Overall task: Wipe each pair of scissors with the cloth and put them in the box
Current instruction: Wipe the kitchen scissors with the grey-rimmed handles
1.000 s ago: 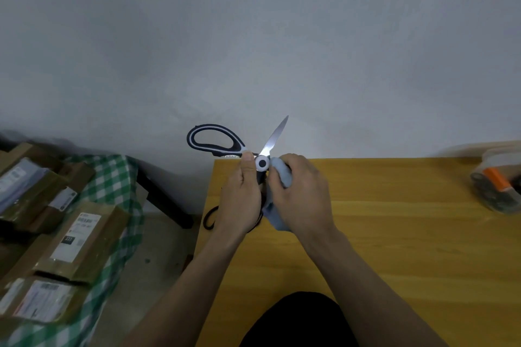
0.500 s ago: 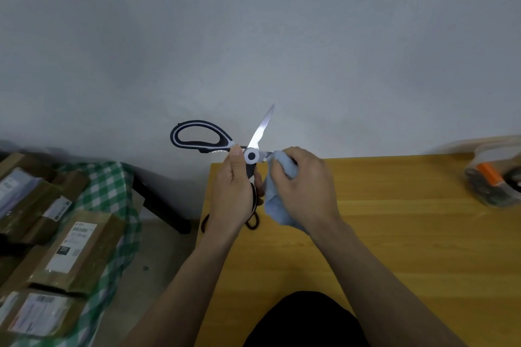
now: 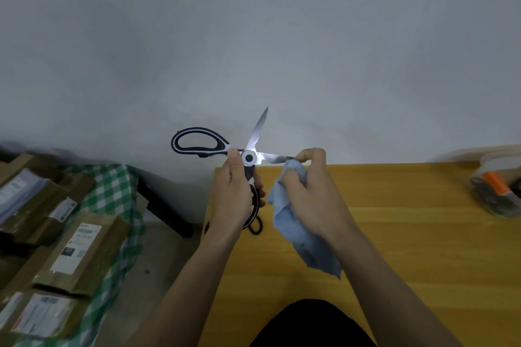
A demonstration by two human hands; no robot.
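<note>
Scissors point(image 3: 249, 158), one pair, spread wide, sit raised over the counter's point(image 3: 394, 234) near-left corner: your left hand point(image 3: 234, 194) grips the lower black-and-white handle with the thumb up beside the pivot, and your right hand point(image 3: 308, 194) pinches the blue cloth point(image 3: 298, 231) around the blade that points right. To wipe well, I'd draw the cloth from the pivot outward toward the tip, with your fingers on the flat sides and off the edge, then turn to the serrated blade that points up. Hold the handle firmly so the blades can't swing shut on you. One cloth shows, one pair of scissors, and one clear box point(image 3: 499, 191) at the counter's right edge, contents too blurred to count.
</note>
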